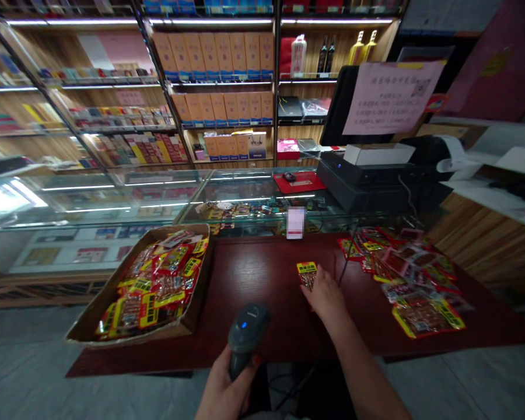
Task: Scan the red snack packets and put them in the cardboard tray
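My left hand (pixel 230 385) is wrapped round the handle of a dark grey barcode scanner (pixel 250 326), which shows a blue light on its top. My right hand (pixel 326 294) grips the right side of a small red and yellow snack packet (pixel 307 269) at the middle of the dark red table (pixel 249 268). The fingers hide the packet's lower part. To the left, a cardboard box (pixel 196 312) holds many similar packets. A loose pile of snack packets (pixel 394 256) lies right of my right hand, with one larger-looking packet (pixel 426 317) nearest me.
A glass display counter (pixel 227 181) runs behind the table, with a small white card (pixel 295 223) at its front. On it stand a monitor (pixel 339 108) with a paper notice, a black cash drawer (pixel 359 186) and a mouse (pixel 289 176). A black cable (pixel 349 254) crosses the table.
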`<state>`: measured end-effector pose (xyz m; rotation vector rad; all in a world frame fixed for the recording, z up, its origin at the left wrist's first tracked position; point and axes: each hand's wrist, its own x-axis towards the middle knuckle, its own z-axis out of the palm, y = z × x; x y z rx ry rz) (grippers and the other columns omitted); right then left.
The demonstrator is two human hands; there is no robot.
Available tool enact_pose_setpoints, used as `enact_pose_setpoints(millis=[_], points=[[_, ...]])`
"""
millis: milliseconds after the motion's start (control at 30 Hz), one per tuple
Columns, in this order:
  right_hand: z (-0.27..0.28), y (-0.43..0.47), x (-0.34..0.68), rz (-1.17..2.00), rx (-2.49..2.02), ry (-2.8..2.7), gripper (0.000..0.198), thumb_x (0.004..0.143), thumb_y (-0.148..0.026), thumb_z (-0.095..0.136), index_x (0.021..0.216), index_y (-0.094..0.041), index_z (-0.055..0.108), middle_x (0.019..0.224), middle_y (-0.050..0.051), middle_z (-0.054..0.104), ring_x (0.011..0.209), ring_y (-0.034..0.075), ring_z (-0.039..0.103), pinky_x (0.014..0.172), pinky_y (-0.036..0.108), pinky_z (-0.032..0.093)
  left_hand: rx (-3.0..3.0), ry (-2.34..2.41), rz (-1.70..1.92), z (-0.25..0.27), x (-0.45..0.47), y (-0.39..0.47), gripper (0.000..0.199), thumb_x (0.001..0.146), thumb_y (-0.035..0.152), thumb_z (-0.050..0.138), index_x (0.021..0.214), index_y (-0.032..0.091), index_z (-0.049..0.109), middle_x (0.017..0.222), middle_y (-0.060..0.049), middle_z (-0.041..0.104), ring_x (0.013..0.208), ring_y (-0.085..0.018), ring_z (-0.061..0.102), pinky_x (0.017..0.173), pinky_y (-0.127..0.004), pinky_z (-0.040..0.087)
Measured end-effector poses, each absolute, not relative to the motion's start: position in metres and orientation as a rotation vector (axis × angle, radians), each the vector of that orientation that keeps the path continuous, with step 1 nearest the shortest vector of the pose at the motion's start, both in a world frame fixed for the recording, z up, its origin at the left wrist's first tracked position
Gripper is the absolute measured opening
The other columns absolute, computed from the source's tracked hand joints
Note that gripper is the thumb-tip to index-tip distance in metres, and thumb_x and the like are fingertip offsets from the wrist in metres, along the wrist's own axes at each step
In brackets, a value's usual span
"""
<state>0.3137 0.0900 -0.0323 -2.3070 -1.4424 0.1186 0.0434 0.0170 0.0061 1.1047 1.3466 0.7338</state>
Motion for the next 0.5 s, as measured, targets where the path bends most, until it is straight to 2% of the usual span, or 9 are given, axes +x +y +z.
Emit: enact_pose_setpoints(millis=[67,133,233,333,400,500], points=[[-0.038,0.101,0.315,0.24,-2.438,-1.431,0.08,0.073,-0.029,0.078,0.141,-0.004,0.044,0.12,0.027,0.065,0.112,0.038,0.064,0.094,0.042,0.049,1.134,1.341,0.744,0.005,0.043,0.016,0.058,0.064,0.071,0.073,0.084,0.018,0.061,0.04,0.012,0.041,0.033,-0.007,0.035,0.035,-0.018,0.027],[-0.045,0.108,0.322,0.377,-2.404,-1.442,0.083,0.067,-0.024,0.082,0.139,-0.004,0.047,0.117,0.026,0.067,0.111,0.037,0.066,0.093,0.041,0.049,1.157,1.346,0.749,0.004,0.042,0.016,0.06,0.066,0.073,0.07,0.087,0.018,0.061,0.04,0.012,0.041,0.034,-0.007,0.035,0.036,-0.018,0.027],[-0.056,0.112,0.329,0.611,-2.135,-1.374,0.062,0.064,-0.021,0.08,0.122,-0.014,0.059,0.109,0.015,0.073,0.103,0.03,0.07,0.089,0.036,0.051,1.178,1.356,0.719,0.003,0.039,0.016,0.065,0.067,0.077,0.067,0.09,0.017,0.059,0.04,0.012,0.039,0.035,-0.007,0.034,0.036,-0.018,0.026],[-0.066,0.115,0.319,0.83,-1.734,-1.066,0.036,0.072,-0.034,0.074,0.105,-0.021,0.065,0.1,0.007,0.076,0.093,0.025,0.072,0.084,0.036,0.054,1.196,1.346,0.746,0.005,0.038,0.016,0.062,0.072,0.074,0.065,0.093,0.016,0.058,0.042,0.012,0.04,0.036,-0.007,0.034,0.038,-0.018,0.027],[-0.072,0.116,0.304,0.954,-1.477,-0.805,0.038,0.074,-0.048,0.072,0.101,-0.022,0.067,0.098,0.006,0.076,0.089,0.024,0.072,0.077,0.036,0.058,1.194,1.33,0.757,0.008,0.039,0.015,0.059,0.074,0.071,0.066,0.093,0.016,0.058,0.044,0.013,0.039,0.037,-0.007,0.034,0.038,-0.018,0.026],[-0.079,0.116,0.283,1.038,-1.275,-0.59,0.048,0.067,-0.06,0.076,0.095,-0.021,0.069,0.091,0.004,0.076,0.082,0.024,0.072,0.068,0.035,0.061,1.208,1.316,0.743,0.012,0.04,0.015,0.055,0.076,0.066,0.068,0.096,0.015,0.059,0.046,0.013,0.039,0.038,-0.007,0.033,0.038,-0.018,0.026]])
